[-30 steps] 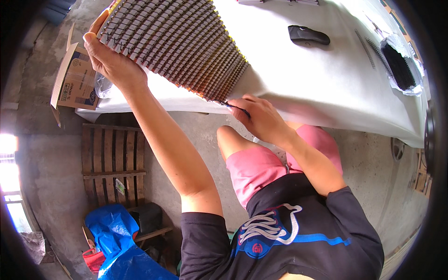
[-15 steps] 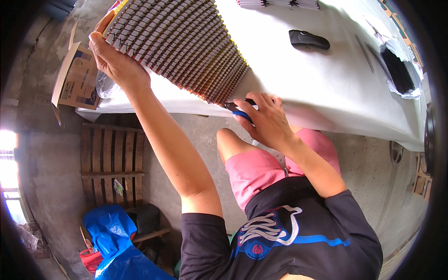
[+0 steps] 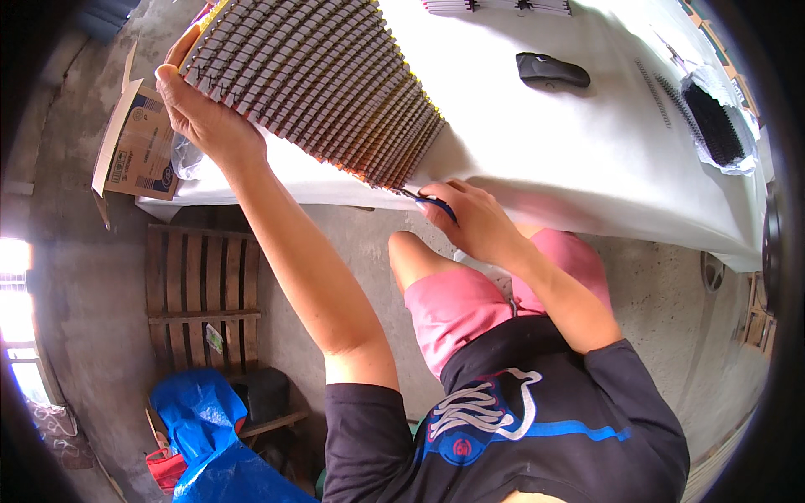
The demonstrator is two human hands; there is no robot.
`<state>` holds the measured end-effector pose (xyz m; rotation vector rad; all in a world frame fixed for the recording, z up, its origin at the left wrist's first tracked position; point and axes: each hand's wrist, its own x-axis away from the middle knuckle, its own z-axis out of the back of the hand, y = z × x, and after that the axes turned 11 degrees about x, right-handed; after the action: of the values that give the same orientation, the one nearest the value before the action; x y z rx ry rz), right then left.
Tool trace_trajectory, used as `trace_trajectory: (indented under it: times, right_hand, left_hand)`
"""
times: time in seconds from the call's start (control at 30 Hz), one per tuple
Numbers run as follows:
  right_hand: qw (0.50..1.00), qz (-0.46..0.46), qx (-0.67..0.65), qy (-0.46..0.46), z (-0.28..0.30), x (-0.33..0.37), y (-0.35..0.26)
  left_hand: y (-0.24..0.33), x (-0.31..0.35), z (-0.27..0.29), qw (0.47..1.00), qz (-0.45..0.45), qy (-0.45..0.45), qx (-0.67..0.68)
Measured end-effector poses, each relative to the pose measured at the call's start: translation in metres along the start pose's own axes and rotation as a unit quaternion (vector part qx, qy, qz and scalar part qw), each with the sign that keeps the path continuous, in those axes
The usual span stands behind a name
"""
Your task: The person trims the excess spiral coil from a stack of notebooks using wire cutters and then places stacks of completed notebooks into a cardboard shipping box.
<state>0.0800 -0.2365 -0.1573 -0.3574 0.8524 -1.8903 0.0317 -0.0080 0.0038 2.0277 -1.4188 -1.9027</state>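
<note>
A long stack of wire-bound notebooks [image 3: 302,80] lies tilted at the table's near left, its rows of dark binding loops facing me. My left hand [image 3: 205,117] grips the stack's far left end, thumb on the near side and fingers behind. In my right hand [image 3: 474,218] is a pair of blue-handled pliers [image 3: 438,204], fingers closed round the handles. The pliers' jaws reach the lower right corner of the stack, at the ends of the binding wires. Exactly what the jaws touch is too small to tell.
On the white-covered table [image 3: 503,126] lie a black shoe-shaped object [image 3: 552,70], loose binding wire strips [image 3: 652,92] and a plastic bag of black coils [image 3: 713,121]. More bound stacks [image 3: 495,7] sit at the far edge. An open cardboard box [image 3: 138,147] stands left, above a wooden pallet [image 3: 204,293].
My right hand has closed further round the pliers, bringing the handles together at the stack's corner. My left hand and the stack have shifted very slightly left.
</note>
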Motion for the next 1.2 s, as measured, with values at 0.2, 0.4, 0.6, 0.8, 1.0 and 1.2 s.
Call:
trace_trajectory:
  times: [0.2, 0.4, 0.6, 0.8, 1.0, 1.2]
  right_hand:
    - [0.949, 0.087, 0.248, 0.175, -0.003, 0.013, 0.001]
    - [0.953, 0.09, 0.241, 0.159, -0.011, 0.005, 0.0]
    - [0.99, 0.037, 0.126, 0.046, -0.013, -0.001, 0.0]
    - [0.996, 0.014, -0.008, -0.086, 0.004, -0.014, 0.006]
    - [0.969, 0.048, 0.227, 0.086, 0.002, 0.01, -0.002]
    - [0.942, 0.088, 0.285, 0.155, -0.005, 0.011, -0.001]
  left_hand:
    - [0.0, 0.001, 0.001, 0.997, 0.018, -0.018, 0.075]
    - [-0.004, -0.003, 0.003, 0.999, 0.011, -0.013, 0.032]
    - [-0.004, -0.005, 0.005, 0.999, 0.0, -0.023, 0.025]
    - [-0.002, -0.002, 0.002, 0.999, 0.003, -0.015, 0.035]
    - [-0.001, 0.001, -0.001, 0.997, 0.004, -0.024, 0.076]
    - [0.0, 0.0, 0.001, 0.996, 0.004, -0.026, 0.085]
